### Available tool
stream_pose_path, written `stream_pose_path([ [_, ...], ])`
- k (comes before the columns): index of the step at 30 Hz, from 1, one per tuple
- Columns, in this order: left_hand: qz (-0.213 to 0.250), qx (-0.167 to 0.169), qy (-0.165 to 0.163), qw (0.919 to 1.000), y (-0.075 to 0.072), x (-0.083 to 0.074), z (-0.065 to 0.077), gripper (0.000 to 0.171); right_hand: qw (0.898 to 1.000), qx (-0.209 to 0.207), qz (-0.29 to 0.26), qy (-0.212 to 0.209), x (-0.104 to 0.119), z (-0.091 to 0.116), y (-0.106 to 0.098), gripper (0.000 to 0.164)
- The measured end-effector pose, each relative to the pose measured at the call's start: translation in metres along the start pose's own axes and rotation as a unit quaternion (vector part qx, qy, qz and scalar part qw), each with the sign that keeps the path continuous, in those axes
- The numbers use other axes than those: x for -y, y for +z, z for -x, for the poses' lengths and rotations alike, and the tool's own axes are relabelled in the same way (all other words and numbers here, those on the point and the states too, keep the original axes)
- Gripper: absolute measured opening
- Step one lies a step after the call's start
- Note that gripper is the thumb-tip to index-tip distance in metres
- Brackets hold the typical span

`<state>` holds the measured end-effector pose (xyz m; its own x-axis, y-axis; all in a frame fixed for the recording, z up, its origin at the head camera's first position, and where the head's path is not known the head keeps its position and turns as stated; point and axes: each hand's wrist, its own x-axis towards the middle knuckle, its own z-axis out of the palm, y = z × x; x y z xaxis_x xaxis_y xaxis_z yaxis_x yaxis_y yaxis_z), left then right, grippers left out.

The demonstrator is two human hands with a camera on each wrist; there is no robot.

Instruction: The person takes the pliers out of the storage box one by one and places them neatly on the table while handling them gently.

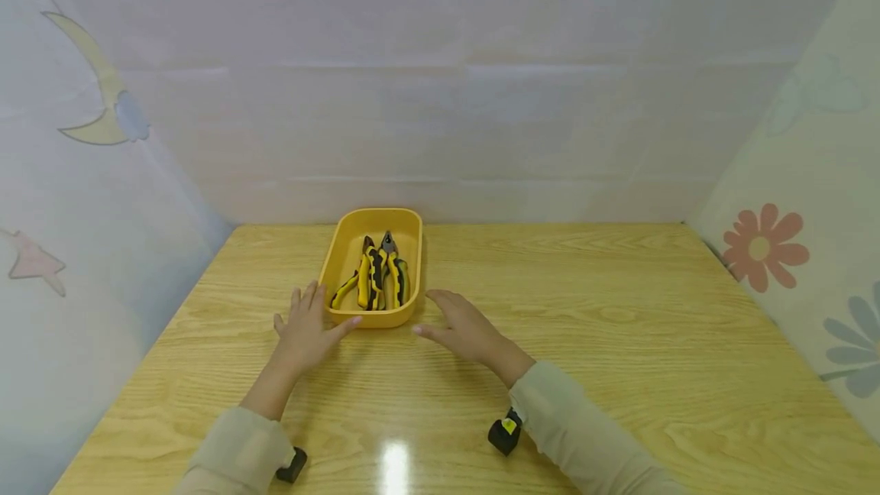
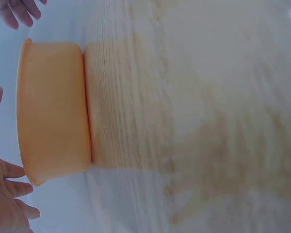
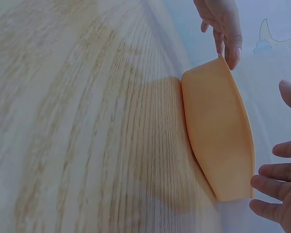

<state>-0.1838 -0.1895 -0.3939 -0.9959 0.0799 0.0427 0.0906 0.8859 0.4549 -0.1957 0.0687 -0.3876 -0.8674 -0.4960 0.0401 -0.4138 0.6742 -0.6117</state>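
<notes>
A yellow plastic bin [image 1: 374, 319] sits at the back of the table, left of the middle. Inside it lie pliers [image 1: 375, 275] with yellow and black handles, bunched together; their exact number is hard to tell. My left hand [image 1: 305, 336] is at the bin's near left corner, fingers spread, the thumb by the front wall. In the left wrist view, its fingertips [image 2: 20, 188] are close to the rim; contact is unclear. Off the near right corner is my right hand [image 1: 469, 329], thumb and fingers apart, with a gap to the bin in the head view.
The wooden table [image 1: 584, 304] runs back to a pale cloth wall [image 1: 481, 121]. Printed side cloths with a moon [image 1: 96, 59] and a red flower [image 1: 765, 248] border it left and right. Black wrist cameras [image 1: 505, 434] hang below both sleeves.
</notes>
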Motion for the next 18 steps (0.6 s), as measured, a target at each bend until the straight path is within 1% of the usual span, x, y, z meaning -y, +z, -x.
stream_pose_path([
  [6,0.001,-0.004,-0.001,1.0,0.001,0.002,-0.002,0.088,1.0,0.001,-0.02,0.01,0.002,-0.004,0.002,0.072],
  [13,0.004,-0.012,-0.005,0.9999,0.002,0.005,-0.003,0.087,0.999,0.0,-0.043,0.009,0.006,-0.009,0.002,0.066],
  [18,0.006,-0.011,-0.007,0.9999,0.003,0.005,-0.004,0.084,0.998,0.0,-0.057,0.011,0.006,-0.012,0.003,0.069],
])
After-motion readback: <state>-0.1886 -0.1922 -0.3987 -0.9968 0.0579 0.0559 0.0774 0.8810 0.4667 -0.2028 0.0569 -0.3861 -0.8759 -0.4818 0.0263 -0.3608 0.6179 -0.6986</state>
